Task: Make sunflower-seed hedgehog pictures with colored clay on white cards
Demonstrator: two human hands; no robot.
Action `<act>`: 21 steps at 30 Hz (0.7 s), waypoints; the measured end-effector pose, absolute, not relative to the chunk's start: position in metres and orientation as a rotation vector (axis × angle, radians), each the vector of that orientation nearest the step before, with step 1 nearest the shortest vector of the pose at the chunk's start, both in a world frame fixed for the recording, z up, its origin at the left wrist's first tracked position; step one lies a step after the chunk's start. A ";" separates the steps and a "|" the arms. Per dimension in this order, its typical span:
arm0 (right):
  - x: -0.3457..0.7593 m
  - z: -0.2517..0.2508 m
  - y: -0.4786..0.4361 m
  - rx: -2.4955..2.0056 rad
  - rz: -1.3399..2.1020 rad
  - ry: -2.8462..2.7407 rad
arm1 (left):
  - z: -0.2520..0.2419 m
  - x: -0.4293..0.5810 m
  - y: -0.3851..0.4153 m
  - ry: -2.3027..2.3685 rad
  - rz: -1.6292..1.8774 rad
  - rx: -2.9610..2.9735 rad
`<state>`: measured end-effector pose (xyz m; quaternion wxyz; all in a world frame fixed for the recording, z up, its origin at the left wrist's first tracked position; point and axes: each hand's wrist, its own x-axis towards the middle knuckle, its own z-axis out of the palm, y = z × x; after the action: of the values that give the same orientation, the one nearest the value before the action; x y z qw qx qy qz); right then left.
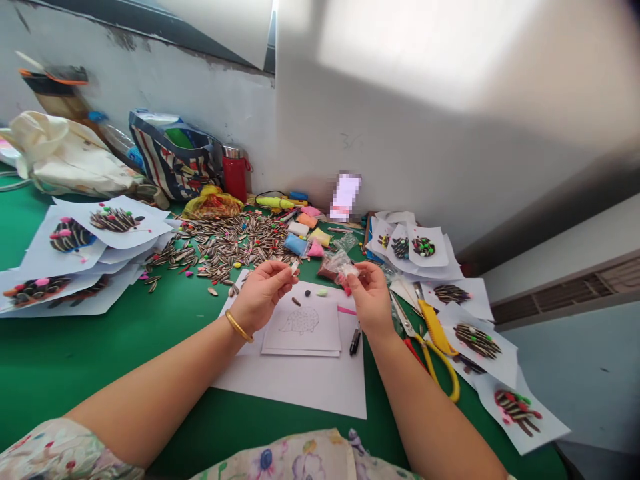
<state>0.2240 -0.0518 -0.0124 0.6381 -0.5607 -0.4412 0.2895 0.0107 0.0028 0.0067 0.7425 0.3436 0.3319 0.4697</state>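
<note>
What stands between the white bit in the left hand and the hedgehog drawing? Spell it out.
Nothing visible blocks the way from the white bit in the left hand down to the hedgehog drawing. Just beyond the drawing's far side lie a dark seed, a black lump and a pale green lump.

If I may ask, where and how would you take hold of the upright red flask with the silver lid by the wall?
Probably around the upper body of the red flask, below its silver lid, coming from the right: it looks cylindrical and stands upright, while the striped fabric bag crowds its left and the yellow plastic bag lies near its base.
</note>
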 end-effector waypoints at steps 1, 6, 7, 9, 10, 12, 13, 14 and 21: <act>0.226 -0.012 -0.052 -1.332 0.608 -1.065 | 0.007 0.011 0.002 0.703 1.022 0.729; 0.226 -0.010 -0.057 -1.520 0.504 -1.318 | 0.008 0.012 -0.001 0.605 0.910 0.629; 0.225 -0.010 -0.057 -1.524 0.494 -1.341 | 0.008 0.011 -0.001 0.593 0.892 0.621; 0.224 -0.011 -0.057 -1.518 0.493 -1.355 | 0.006 0.010 -0.001 0.572 0.868 0.608; 0.223 -0.012 -0.057 -1.509 0.511 -1.348 | 0.005 0.010 -0.001 0.566 0.862 0.605; 0.222 -0.015 -0.056 -1.471 0.589 -1.316 | 0.004 0.009 -0.001 0.574 0.858 0.608; 0.222 -0.017 -0.055 -1.438 0.642 -1.299 | 0.004 0.010 -0.001 0.588 0.860 0.615; 0.221 -0.018 -0.054 -1.399 0.695 -1.286 | 0.004 0.010 -0.001 0.606 0.867 0.625; 0.217 -0.024 -0.054 -1.293 0.895 -1.259 | 0.006 0.013 -0.002 0.702 0.952 0.782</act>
<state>0.2167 -0.0544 -0.0244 0.5342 -0.5428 -0.5282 0.3755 0.0129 -0.0021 0.0057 0.7588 0.3592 0.3224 0.4373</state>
